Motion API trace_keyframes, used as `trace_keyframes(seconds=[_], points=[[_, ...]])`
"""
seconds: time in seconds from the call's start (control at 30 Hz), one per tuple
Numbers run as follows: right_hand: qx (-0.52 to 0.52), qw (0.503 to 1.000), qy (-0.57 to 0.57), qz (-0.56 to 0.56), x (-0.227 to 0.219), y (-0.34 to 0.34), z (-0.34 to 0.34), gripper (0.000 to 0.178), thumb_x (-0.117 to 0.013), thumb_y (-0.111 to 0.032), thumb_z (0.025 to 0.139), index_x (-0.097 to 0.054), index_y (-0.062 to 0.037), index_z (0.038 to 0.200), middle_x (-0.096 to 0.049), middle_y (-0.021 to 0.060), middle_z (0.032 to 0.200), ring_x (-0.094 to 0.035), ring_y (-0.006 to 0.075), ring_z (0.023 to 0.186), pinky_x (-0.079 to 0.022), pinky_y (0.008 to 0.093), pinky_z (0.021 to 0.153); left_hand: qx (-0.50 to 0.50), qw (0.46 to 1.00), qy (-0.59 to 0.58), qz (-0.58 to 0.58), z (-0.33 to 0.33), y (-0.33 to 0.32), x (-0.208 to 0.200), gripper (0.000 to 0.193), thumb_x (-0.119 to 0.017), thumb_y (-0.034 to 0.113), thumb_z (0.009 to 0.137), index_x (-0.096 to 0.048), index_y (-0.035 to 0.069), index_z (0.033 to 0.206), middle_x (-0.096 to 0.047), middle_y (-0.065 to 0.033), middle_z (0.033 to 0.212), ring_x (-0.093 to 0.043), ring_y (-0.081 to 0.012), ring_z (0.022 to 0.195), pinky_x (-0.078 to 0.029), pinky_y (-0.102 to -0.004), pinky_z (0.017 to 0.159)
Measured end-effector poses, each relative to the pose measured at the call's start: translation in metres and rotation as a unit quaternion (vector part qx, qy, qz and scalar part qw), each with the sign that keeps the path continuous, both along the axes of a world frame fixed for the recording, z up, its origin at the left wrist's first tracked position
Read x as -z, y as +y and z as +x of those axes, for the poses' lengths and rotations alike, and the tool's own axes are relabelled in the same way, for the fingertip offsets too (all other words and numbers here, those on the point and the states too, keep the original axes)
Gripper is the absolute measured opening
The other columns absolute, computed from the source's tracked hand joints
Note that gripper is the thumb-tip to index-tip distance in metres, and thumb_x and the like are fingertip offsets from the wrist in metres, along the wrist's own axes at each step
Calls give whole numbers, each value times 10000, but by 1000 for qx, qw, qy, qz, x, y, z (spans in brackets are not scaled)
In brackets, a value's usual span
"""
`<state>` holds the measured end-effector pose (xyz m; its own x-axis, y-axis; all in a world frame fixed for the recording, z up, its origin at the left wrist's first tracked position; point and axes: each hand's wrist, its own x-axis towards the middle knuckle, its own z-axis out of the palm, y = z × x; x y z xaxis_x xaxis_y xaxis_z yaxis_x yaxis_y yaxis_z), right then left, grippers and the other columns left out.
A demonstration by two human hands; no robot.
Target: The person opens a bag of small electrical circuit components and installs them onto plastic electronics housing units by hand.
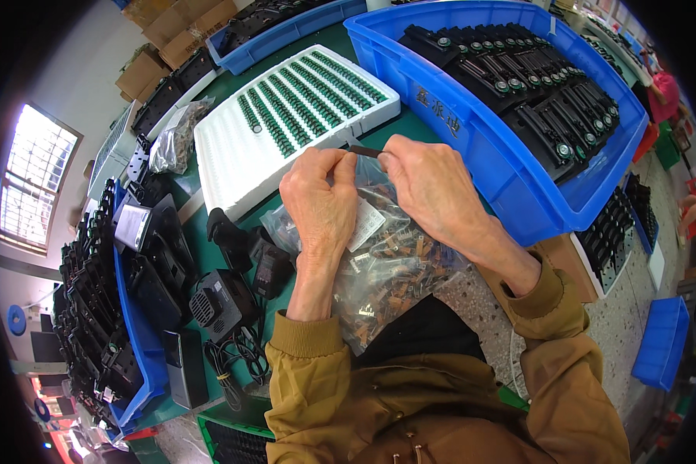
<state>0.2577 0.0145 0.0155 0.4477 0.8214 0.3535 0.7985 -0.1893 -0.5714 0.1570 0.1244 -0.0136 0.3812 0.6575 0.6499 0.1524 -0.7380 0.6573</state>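
Observation:
Between my two hands is a small dark, flat strip (366,151), too small to name more exactly. My right hand (435,184) grips its right end between thumb and fingers. At its left end, the fingertips of my left hand (322,197) are pinched together. Below both hands lies a clear plastic bag (394,274) full of small brown and metal parts, with a white printed label (366,223) near my left wrist. Just beyond my hands stands a white foam tray (223,147) with rows of green round parts (305,97).
A large blue bin (510,189) of black assemblies stands at the right. At the left are another blue bin (143,348), a black power adapter (223,301) with coiled cable and a bag of small parts (179,139). A person (663,97) is at the far right.

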Motion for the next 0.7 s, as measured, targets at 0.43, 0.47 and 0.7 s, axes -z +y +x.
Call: trace_keyframes(seconds=[0.43, 0.47, 0.7], points=[[-64, 980, -146, -120, -28, 25, -1, 144, -604, -101, 747, -673, 26, 744, -665, 212, 754, -684, 359, 719, -547, 433, 596, -3, 999, 14, 51, 0, 0, -1, 42, -690, 71, 731, -679, 38, 709, -568, -89, 653, -568, -276, 670, -410, -377, 683], [-63, 980, -147, -122, -31, 30, 0, 144, -604, -101, 747, -673, 26, 744, -665, 212, 754, -684, 359, 719, -547, 433, 596, -2, 999, 13, 50, 1, 0, 0, 42, -690, 71, 731, -679, 38, 709, -568, -89, 653, -568, -276, 670, -410, -377, 683], [-85, 976, -158, -120, -32, 21, -3, 133, -563, -53, 709, -587, 62, 646, -608, 254, 681, -634, 424, 681, -519, 464, 569, -19, 1000, 0, 16, -1, 2, 3, 37, -692, 67, 722, -679, 41, 699, -576, -80, 657, -573, -268, 680, -410, -368, 691]])
